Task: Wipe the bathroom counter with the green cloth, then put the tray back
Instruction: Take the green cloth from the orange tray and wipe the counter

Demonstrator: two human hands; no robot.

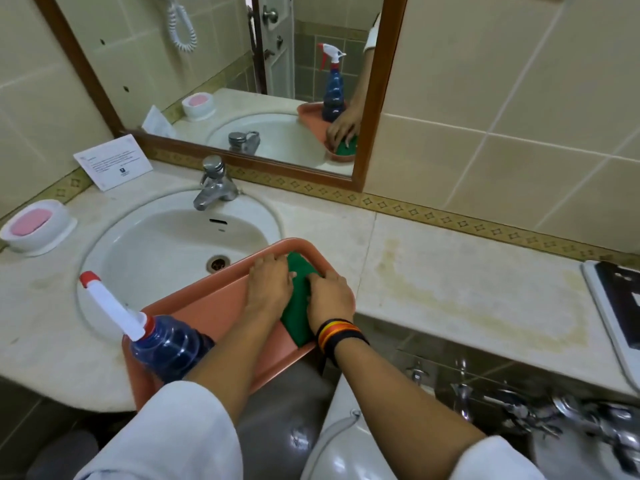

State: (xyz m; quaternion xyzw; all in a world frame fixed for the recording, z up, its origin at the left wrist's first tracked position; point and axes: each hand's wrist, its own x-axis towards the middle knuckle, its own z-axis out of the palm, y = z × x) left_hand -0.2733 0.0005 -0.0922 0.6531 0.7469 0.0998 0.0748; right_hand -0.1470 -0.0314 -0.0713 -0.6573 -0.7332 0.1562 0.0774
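A green cloth (pixel 298 306) lies in the right end of a salmon-pink tray (pixel 207 306) that rests across the sink's front right rim. My left hand (pixel 270 284) presses flat on the cloth's left side. My right hand (pixel 330 296), with striped bands on the wrist, rests on the cloth's right side, fingers curled at its edge. A blue spray bottle (pixel 166 344) with a white and red nozzle stands in the tray's near left end. The beige counter (pixel 450 271) to the right carries a yellowish stain ring.
A white sink (pixel 166 251) with a chrome tap (pixel 214 185) fills the left of the counter. A pink soap in a white dish (pixel 34 226) sits far left, a paper card (pixel 112 161) leans by the mirror (pixel 225 64). A white-framed dark object (pixel 616 299) lies far right.
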